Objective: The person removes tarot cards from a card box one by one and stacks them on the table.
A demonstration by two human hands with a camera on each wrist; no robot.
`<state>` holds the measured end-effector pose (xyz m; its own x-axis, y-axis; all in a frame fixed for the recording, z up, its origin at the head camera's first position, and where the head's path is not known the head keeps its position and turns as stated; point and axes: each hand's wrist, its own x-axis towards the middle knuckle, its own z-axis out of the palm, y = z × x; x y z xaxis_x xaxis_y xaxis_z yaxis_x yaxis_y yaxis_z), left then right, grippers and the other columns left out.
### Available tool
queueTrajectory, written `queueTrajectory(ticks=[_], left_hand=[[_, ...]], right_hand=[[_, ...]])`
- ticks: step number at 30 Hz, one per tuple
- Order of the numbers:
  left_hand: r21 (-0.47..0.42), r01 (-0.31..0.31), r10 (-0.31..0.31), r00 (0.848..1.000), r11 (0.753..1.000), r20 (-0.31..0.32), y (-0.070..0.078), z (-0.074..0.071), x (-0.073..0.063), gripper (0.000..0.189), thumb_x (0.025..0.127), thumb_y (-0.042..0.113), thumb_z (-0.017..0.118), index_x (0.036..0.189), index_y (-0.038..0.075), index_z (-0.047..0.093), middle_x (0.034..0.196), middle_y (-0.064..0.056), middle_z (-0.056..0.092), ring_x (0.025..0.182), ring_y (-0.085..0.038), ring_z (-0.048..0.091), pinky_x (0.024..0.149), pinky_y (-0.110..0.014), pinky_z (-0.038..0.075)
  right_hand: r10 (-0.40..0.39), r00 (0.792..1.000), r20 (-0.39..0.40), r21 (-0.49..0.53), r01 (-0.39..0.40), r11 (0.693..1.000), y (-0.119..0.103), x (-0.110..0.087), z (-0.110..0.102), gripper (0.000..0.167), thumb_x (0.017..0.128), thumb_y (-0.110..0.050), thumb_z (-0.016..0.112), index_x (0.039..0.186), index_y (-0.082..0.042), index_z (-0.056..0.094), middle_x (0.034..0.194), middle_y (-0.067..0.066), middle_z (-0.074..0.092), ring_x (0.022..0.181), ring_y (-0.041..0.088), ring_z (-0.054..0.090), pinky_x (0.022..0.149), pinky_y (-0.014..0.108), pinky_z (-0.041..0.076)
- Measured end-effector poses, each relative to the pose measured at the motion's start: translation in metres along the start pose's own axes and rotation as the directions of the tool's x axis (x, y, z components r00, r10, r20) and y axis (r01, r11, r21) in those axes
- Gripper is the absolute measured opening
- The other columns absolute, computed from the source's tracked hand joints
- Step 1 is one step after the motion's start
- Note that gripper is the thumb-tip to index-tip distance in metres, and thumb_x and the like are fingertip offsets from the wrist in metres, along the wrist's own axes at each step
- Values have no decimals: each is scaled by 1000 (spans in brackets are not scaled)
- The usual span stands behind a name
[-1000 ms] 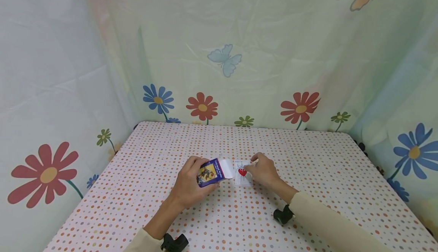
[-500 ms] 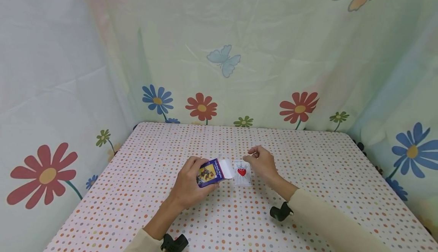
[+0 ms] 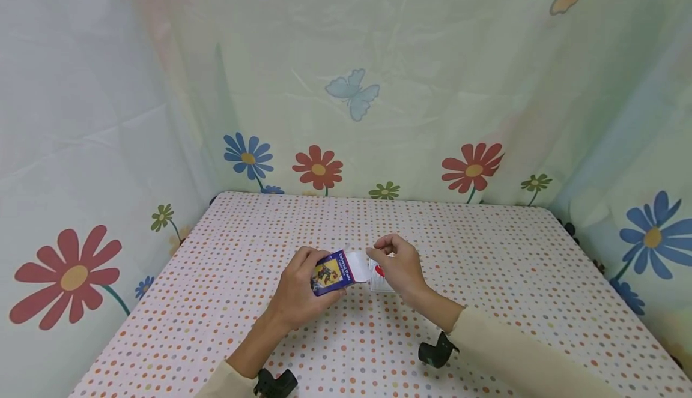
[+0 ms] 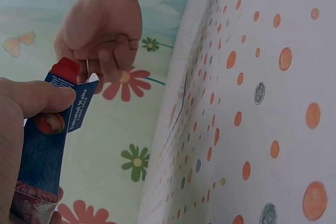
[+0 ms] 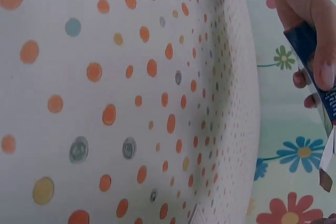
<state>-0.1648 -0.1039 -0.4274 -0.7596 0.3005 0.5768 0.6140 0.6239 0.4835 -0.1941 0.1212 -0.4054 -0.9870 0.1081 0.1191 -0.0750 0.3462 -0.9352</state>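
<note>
My left hand [image 3: 303, 293] grips a blue tarot card box [image 3: 331, 273] with a yellow picture, held above the table. The box's white flap [image 3: 357, 266] stands unfolded toward the right. Beside that flap is my right hand [image 3: 402, 269], its fingers loosely bent; whether they touch the flap or a card edge I cannot tell. A tarot card [image 3: 380, 283] with a red heart lies face up on the table below the right hand, which partly covers it. In the left wrist view the right hand [image 4: 107, 45] is near the box's red-topped end [image 4: 65, 69].
A dotted cloth covers the table [image 3: 259, 224]. Flowered curtains [image 3: 281, 56] hang behind it and along both sides. Dark wrist cameras [image 3: 438, 350] sit on both forearms.
The right hand let go of the heart card, lifted off it, then moved left over it toward the box's flap. My left hand and the box have stayed in place.
</note>
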Motion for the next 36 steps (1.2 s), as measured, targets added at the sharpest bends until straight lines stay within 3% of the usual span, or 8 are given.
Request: queueTrajectory(ticks=[8,16,25,36], left_hand=[[-8,-10,10,1000,1000,-6,-1,0,0,70,71,33,94,128,8,61,117,-3,53,96,-10,52,76,-26,53],[-26,-9,9,1000,1000,-2,-1,0,0,69,72,32,93,129,9,60,117,-2,52,97,-11,53,78,-26,53],[-26,-11,11,1000,1000,-7,1,1,0,69,72,33,93,128,8,61,117,-2,53,98,-10,52,78,-26,54],[-8,-31,31,1000,999,-5,1,1,0,68,72,33,93,127,8,61,117,-3,53,96,-9,53,77,-25,53]], right_hand=[[-35,999,18,33,35,999,-7,-9,9,18,88,-19,76,96,-9,64,81,4,58,70,17,51,59,25,42],[-33,995,90,80,26,997,-8,-16,14,25,85,-19,81,97,-5,64,77,4,59,65,15,49,53,24,40],[-5,992,128,123,-11,992,-5,-21,20,13,84,-4,76,92,-3,65,74,4,60,69,15,53,55,22,43],[30,990,137,147,-50,988,-1,-25,24,9,83,0,72,84,-4,64,74,4,58,63,13,48,52,21,39]])
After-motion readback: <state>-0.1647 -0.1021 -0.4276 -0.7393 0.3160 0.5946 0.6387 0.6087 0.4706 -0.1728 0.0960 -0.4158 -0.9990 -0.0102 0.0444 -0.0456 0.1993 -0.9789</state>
